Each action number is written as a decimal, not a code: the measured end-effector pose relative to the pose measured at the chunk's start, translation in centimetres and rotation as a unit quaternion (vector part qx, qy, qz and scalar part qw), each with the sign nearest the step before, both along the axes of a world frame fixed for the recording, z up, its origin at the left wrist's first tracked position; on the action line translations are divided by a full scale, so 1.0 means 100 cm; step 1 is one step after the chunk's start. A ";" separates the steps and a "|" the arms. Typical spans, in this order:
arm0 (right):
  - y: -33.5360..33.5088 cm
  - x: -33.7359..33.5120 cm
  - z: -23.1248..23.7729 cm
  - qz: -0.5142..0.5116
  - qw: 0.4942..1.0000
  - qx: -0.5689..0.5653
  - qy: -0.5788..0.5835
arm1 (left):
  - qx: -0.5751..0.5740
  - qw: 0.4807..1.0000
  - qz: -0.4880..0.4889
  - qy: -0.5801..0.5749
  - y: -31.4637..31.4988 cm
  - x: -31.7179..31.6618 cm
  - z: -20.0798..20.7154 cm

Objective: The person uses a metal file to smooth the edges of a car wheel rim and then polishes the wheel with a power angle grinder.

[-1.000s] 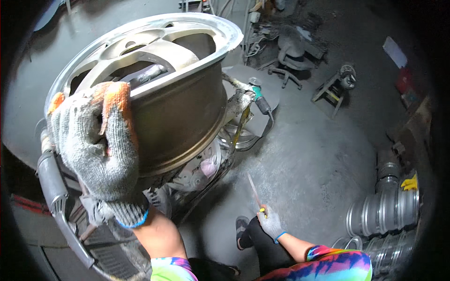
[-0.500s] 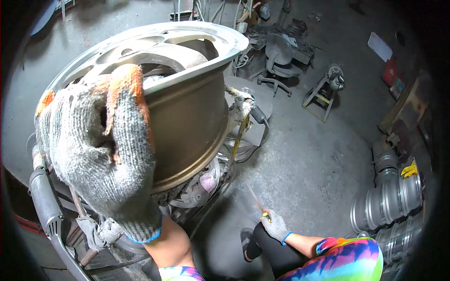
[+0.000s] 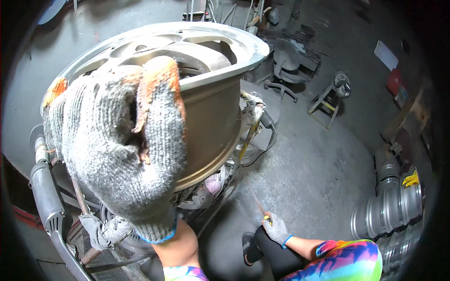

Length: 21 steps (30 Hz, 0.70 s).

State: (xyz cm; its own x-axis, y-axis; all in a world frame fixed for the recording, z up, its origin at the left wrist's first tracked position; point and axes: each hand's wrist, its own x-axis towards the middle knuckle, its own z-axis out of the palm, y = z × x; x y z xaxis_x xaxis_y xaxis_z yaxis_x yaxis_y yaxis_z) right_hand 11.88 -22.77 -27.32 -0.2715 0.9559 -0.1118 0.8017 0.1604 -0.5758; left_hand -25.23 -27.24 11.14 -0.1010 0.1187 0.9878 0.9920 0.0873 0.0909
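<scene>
Hands (image 3: 117, 150) apart, left at wheel edge (image 3: 220, 76), right (image 3: 275, 228) holding tool (image 3: 258, 202), floor (image 3: 318, 164) open.

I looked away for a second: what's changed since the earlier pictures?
The wheel and the left hand have shifted right in the view and look larger; head movement may explain some of it. Nothing was let go: the left hand stays on the wheel, and the right hand keeps the thin tool.
</scene>
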 end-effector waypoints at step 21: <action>0.010 0.001 -0.009 0.016 1.000 -0.016 0.004 | 0.033 0.999 0.002 0.030 0.000 -0.010 -0.002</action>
